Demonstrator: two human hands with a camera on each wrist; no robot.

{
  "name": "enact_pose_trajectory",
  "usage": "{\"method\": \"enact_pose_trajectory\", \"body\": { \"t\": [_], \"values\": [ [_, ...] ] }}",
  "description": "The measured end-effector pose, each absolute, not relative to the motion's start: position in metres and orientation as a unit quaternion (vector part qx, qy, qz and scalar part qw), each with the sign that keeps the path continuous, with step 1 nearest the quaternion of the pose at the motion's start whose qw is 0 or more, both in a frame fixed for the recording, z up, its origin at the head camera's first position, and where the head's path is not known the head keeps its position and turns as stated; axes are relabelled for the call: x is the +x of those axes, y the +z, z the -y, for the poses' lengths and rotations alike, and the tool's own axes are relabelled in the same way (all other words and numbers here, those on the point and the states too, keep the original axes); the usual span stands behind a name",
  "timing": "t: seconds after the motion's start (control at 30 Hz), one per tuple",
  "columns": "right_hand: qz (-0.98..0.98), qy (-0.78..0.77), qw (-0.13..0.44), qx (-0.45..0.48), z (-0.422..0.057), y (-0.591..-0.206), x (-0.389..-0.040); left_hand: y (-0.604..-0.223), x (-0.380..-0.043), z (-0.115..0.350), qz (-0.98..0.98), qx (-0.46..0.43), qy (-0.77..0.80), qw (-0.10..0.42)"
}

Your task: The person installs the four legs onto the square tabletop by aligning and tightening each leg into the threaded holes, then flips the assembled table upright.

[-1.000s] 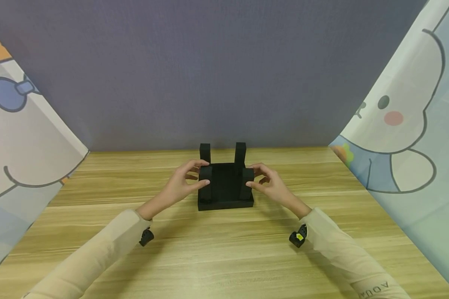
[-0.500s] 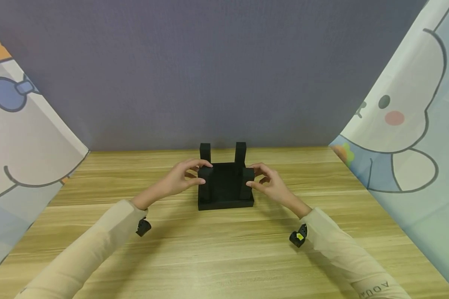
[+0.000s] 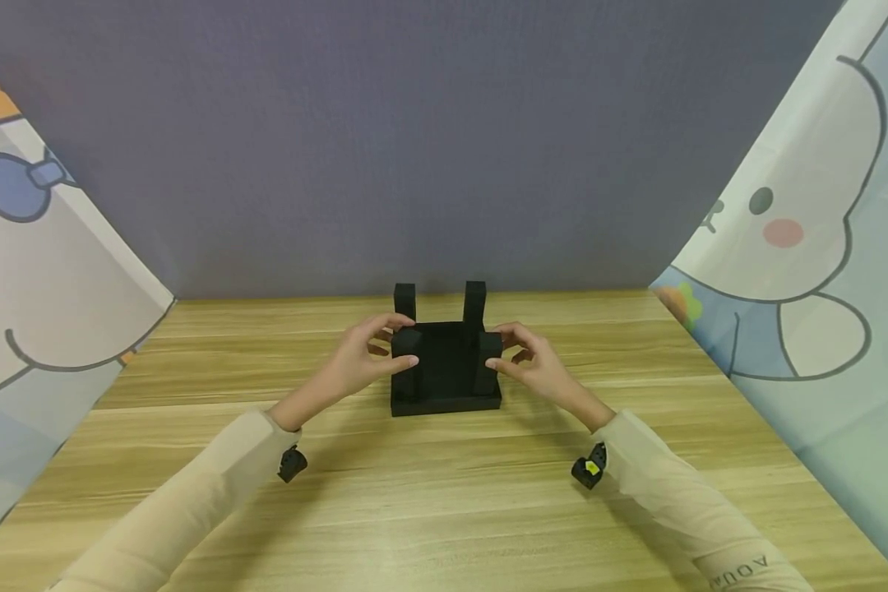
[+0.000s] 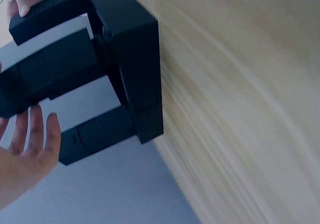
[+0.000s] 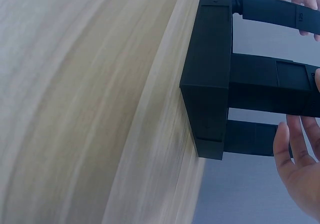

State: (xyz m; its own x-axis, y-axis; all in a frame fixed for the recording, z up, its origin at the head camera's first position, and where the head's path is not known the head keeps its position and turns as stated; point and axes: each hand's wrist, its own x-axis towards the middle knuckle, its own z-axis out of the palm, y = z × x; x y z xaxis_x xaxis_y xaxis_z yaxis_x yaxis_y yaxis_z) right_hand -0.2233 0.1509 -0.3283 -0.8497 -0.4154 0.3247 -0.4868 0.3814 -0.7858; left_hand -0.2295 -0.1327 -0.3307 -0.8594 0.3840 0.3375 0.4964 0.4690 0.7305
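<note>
A black square base (image 3: pixel 447 405) lies on the table with black posts standing up at its corners. My left hand (image 3: pixel 358 353) pinches the front left post (image 3: pixel 405 382) near its top, thumb at the front and fingers behind. A narrow dark neck (image 5: pixel 237 5) shows between that post and the base in the right wrist view. My right hand (image 3: pixel 536 367) holds the top of the front right post (image 3: pixel 486 380) between thumb and fingers. The rear left post (image 3: pixel 404 300) and rear right post (image 3: pixel 475 304) stand untouched behind.
The wooden table (image 3: pixel 444 493) runs up to a grey-purple panel (image 3: pixel 444 148) just behind the base. Printed cartoon sheets, one left (image 3: pixel 44 288) and one right (image 3: pixel 799 271), flank it. A small black camera hangs at each wrist.
My left hand drew back to the left with its thumb, then swung forward and right again, around the front left post. The right hand keeps its place on its post.
</note>
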Motion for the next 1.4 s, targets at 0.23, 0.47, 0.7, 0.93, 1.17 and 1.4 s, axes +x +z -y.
{"method": "enact_pose_trajectory", "body": {
  "t": [0.23, 0.47, 0.7, 0.93, 1.17, 1.4],
  "values": [
    [0.831, 0.486, 0.036, 0.269, -0.150, -0.327, -0.223, -0.336, -0.226, 0.129, 0.847, -0.253, -0.456, 0.105],
    [0.832, 0.483, 0.039, 0.272, -0.151, -0.328, -0.223, -0.334, -0.228, 0.132, 0.848, -0.276, -0.441, 0.103],
    [0.830, 0.482, 0.042, 0.276, -0.152, -0.329, -0.223, -0.327, -0.233, 0.141, 0.846, -0.316, -0.427, 0.055],
    [0.829, 0.484, 0.041, 0.276, -0.151, -0.330, -0.223, -0.322, -0.237, 0.146, 0.850, -0.330, -0.409, 0.026],
    [0.830, 0.483, 0.040, 0.276, -0.151, -0.330, -0.223, -0.325, -0.231, 0.143, 0.851, -0.295, -0.432, 0.042],
    [0.829, 0.483, 0.044, 0.278, -0.151, -0.331, -0.223, -0.330, -0.224, 0.137, 0.853, -0.242, -0.454, 0.084]
  ]
}}
